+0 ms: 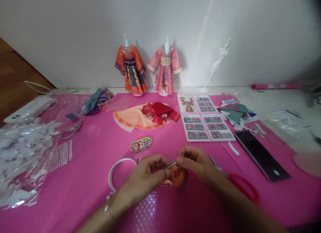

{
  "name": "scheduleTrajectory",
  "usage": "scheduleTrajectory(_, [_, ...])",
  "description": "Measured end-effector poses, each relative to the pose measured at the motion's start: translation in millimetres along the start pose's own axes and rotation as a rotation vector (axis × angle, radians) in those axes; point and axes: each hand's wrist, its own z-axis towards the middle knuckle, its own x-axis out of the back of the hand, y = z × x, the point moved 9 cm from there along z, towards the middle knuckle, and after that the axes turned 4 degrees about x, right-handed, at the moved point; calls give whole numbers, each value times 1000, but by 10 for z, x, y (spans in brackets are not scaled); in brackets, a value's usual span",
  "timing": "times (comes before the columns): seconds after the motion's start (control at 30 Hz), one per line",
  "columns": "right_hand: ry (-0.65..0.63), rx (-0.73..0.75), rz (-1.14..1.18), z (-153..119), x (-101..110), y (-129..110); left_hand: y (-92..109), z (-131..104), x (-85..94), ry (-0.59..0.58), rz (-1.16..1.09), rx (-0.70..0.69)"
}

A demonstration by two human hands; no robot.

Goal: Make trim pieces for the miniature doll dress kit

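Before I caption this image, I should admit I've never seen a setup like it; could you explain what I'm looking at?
There's no machine here: these are a person's own bare hands, seen from a camera worn on the head, looking forward and down. The left hand and right hand pinch an orange patterned piece near its striped edge. Beneath is a pink surface. On it lie a white ring, a tray of colourful beads, red-handled scissors, a phone, a printed picture sheet and peach fabric. Along the back stand an orange-robed figure, a pink-robed figure and a bare white figure.
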Motion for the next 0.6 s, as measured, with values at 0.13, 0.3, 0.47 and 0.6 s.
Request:
scheduleTrajectory(0.13, [-22,9,-16,-1,-18,-20,-18,20,26,32,15,0])
scheduleTrajectory(0.3, [-48,-34,-83,-8,-45,72,-10,12,40,66,68,7])
scheduleTrajectory(0.47, [-32,-36,-98,-4,-55,49,-26,16,60,91,83,6])
scheduleTrajectory(0.6, [-51,-28,-92,-4,-82,47,-58,18,70,84,99,-5])
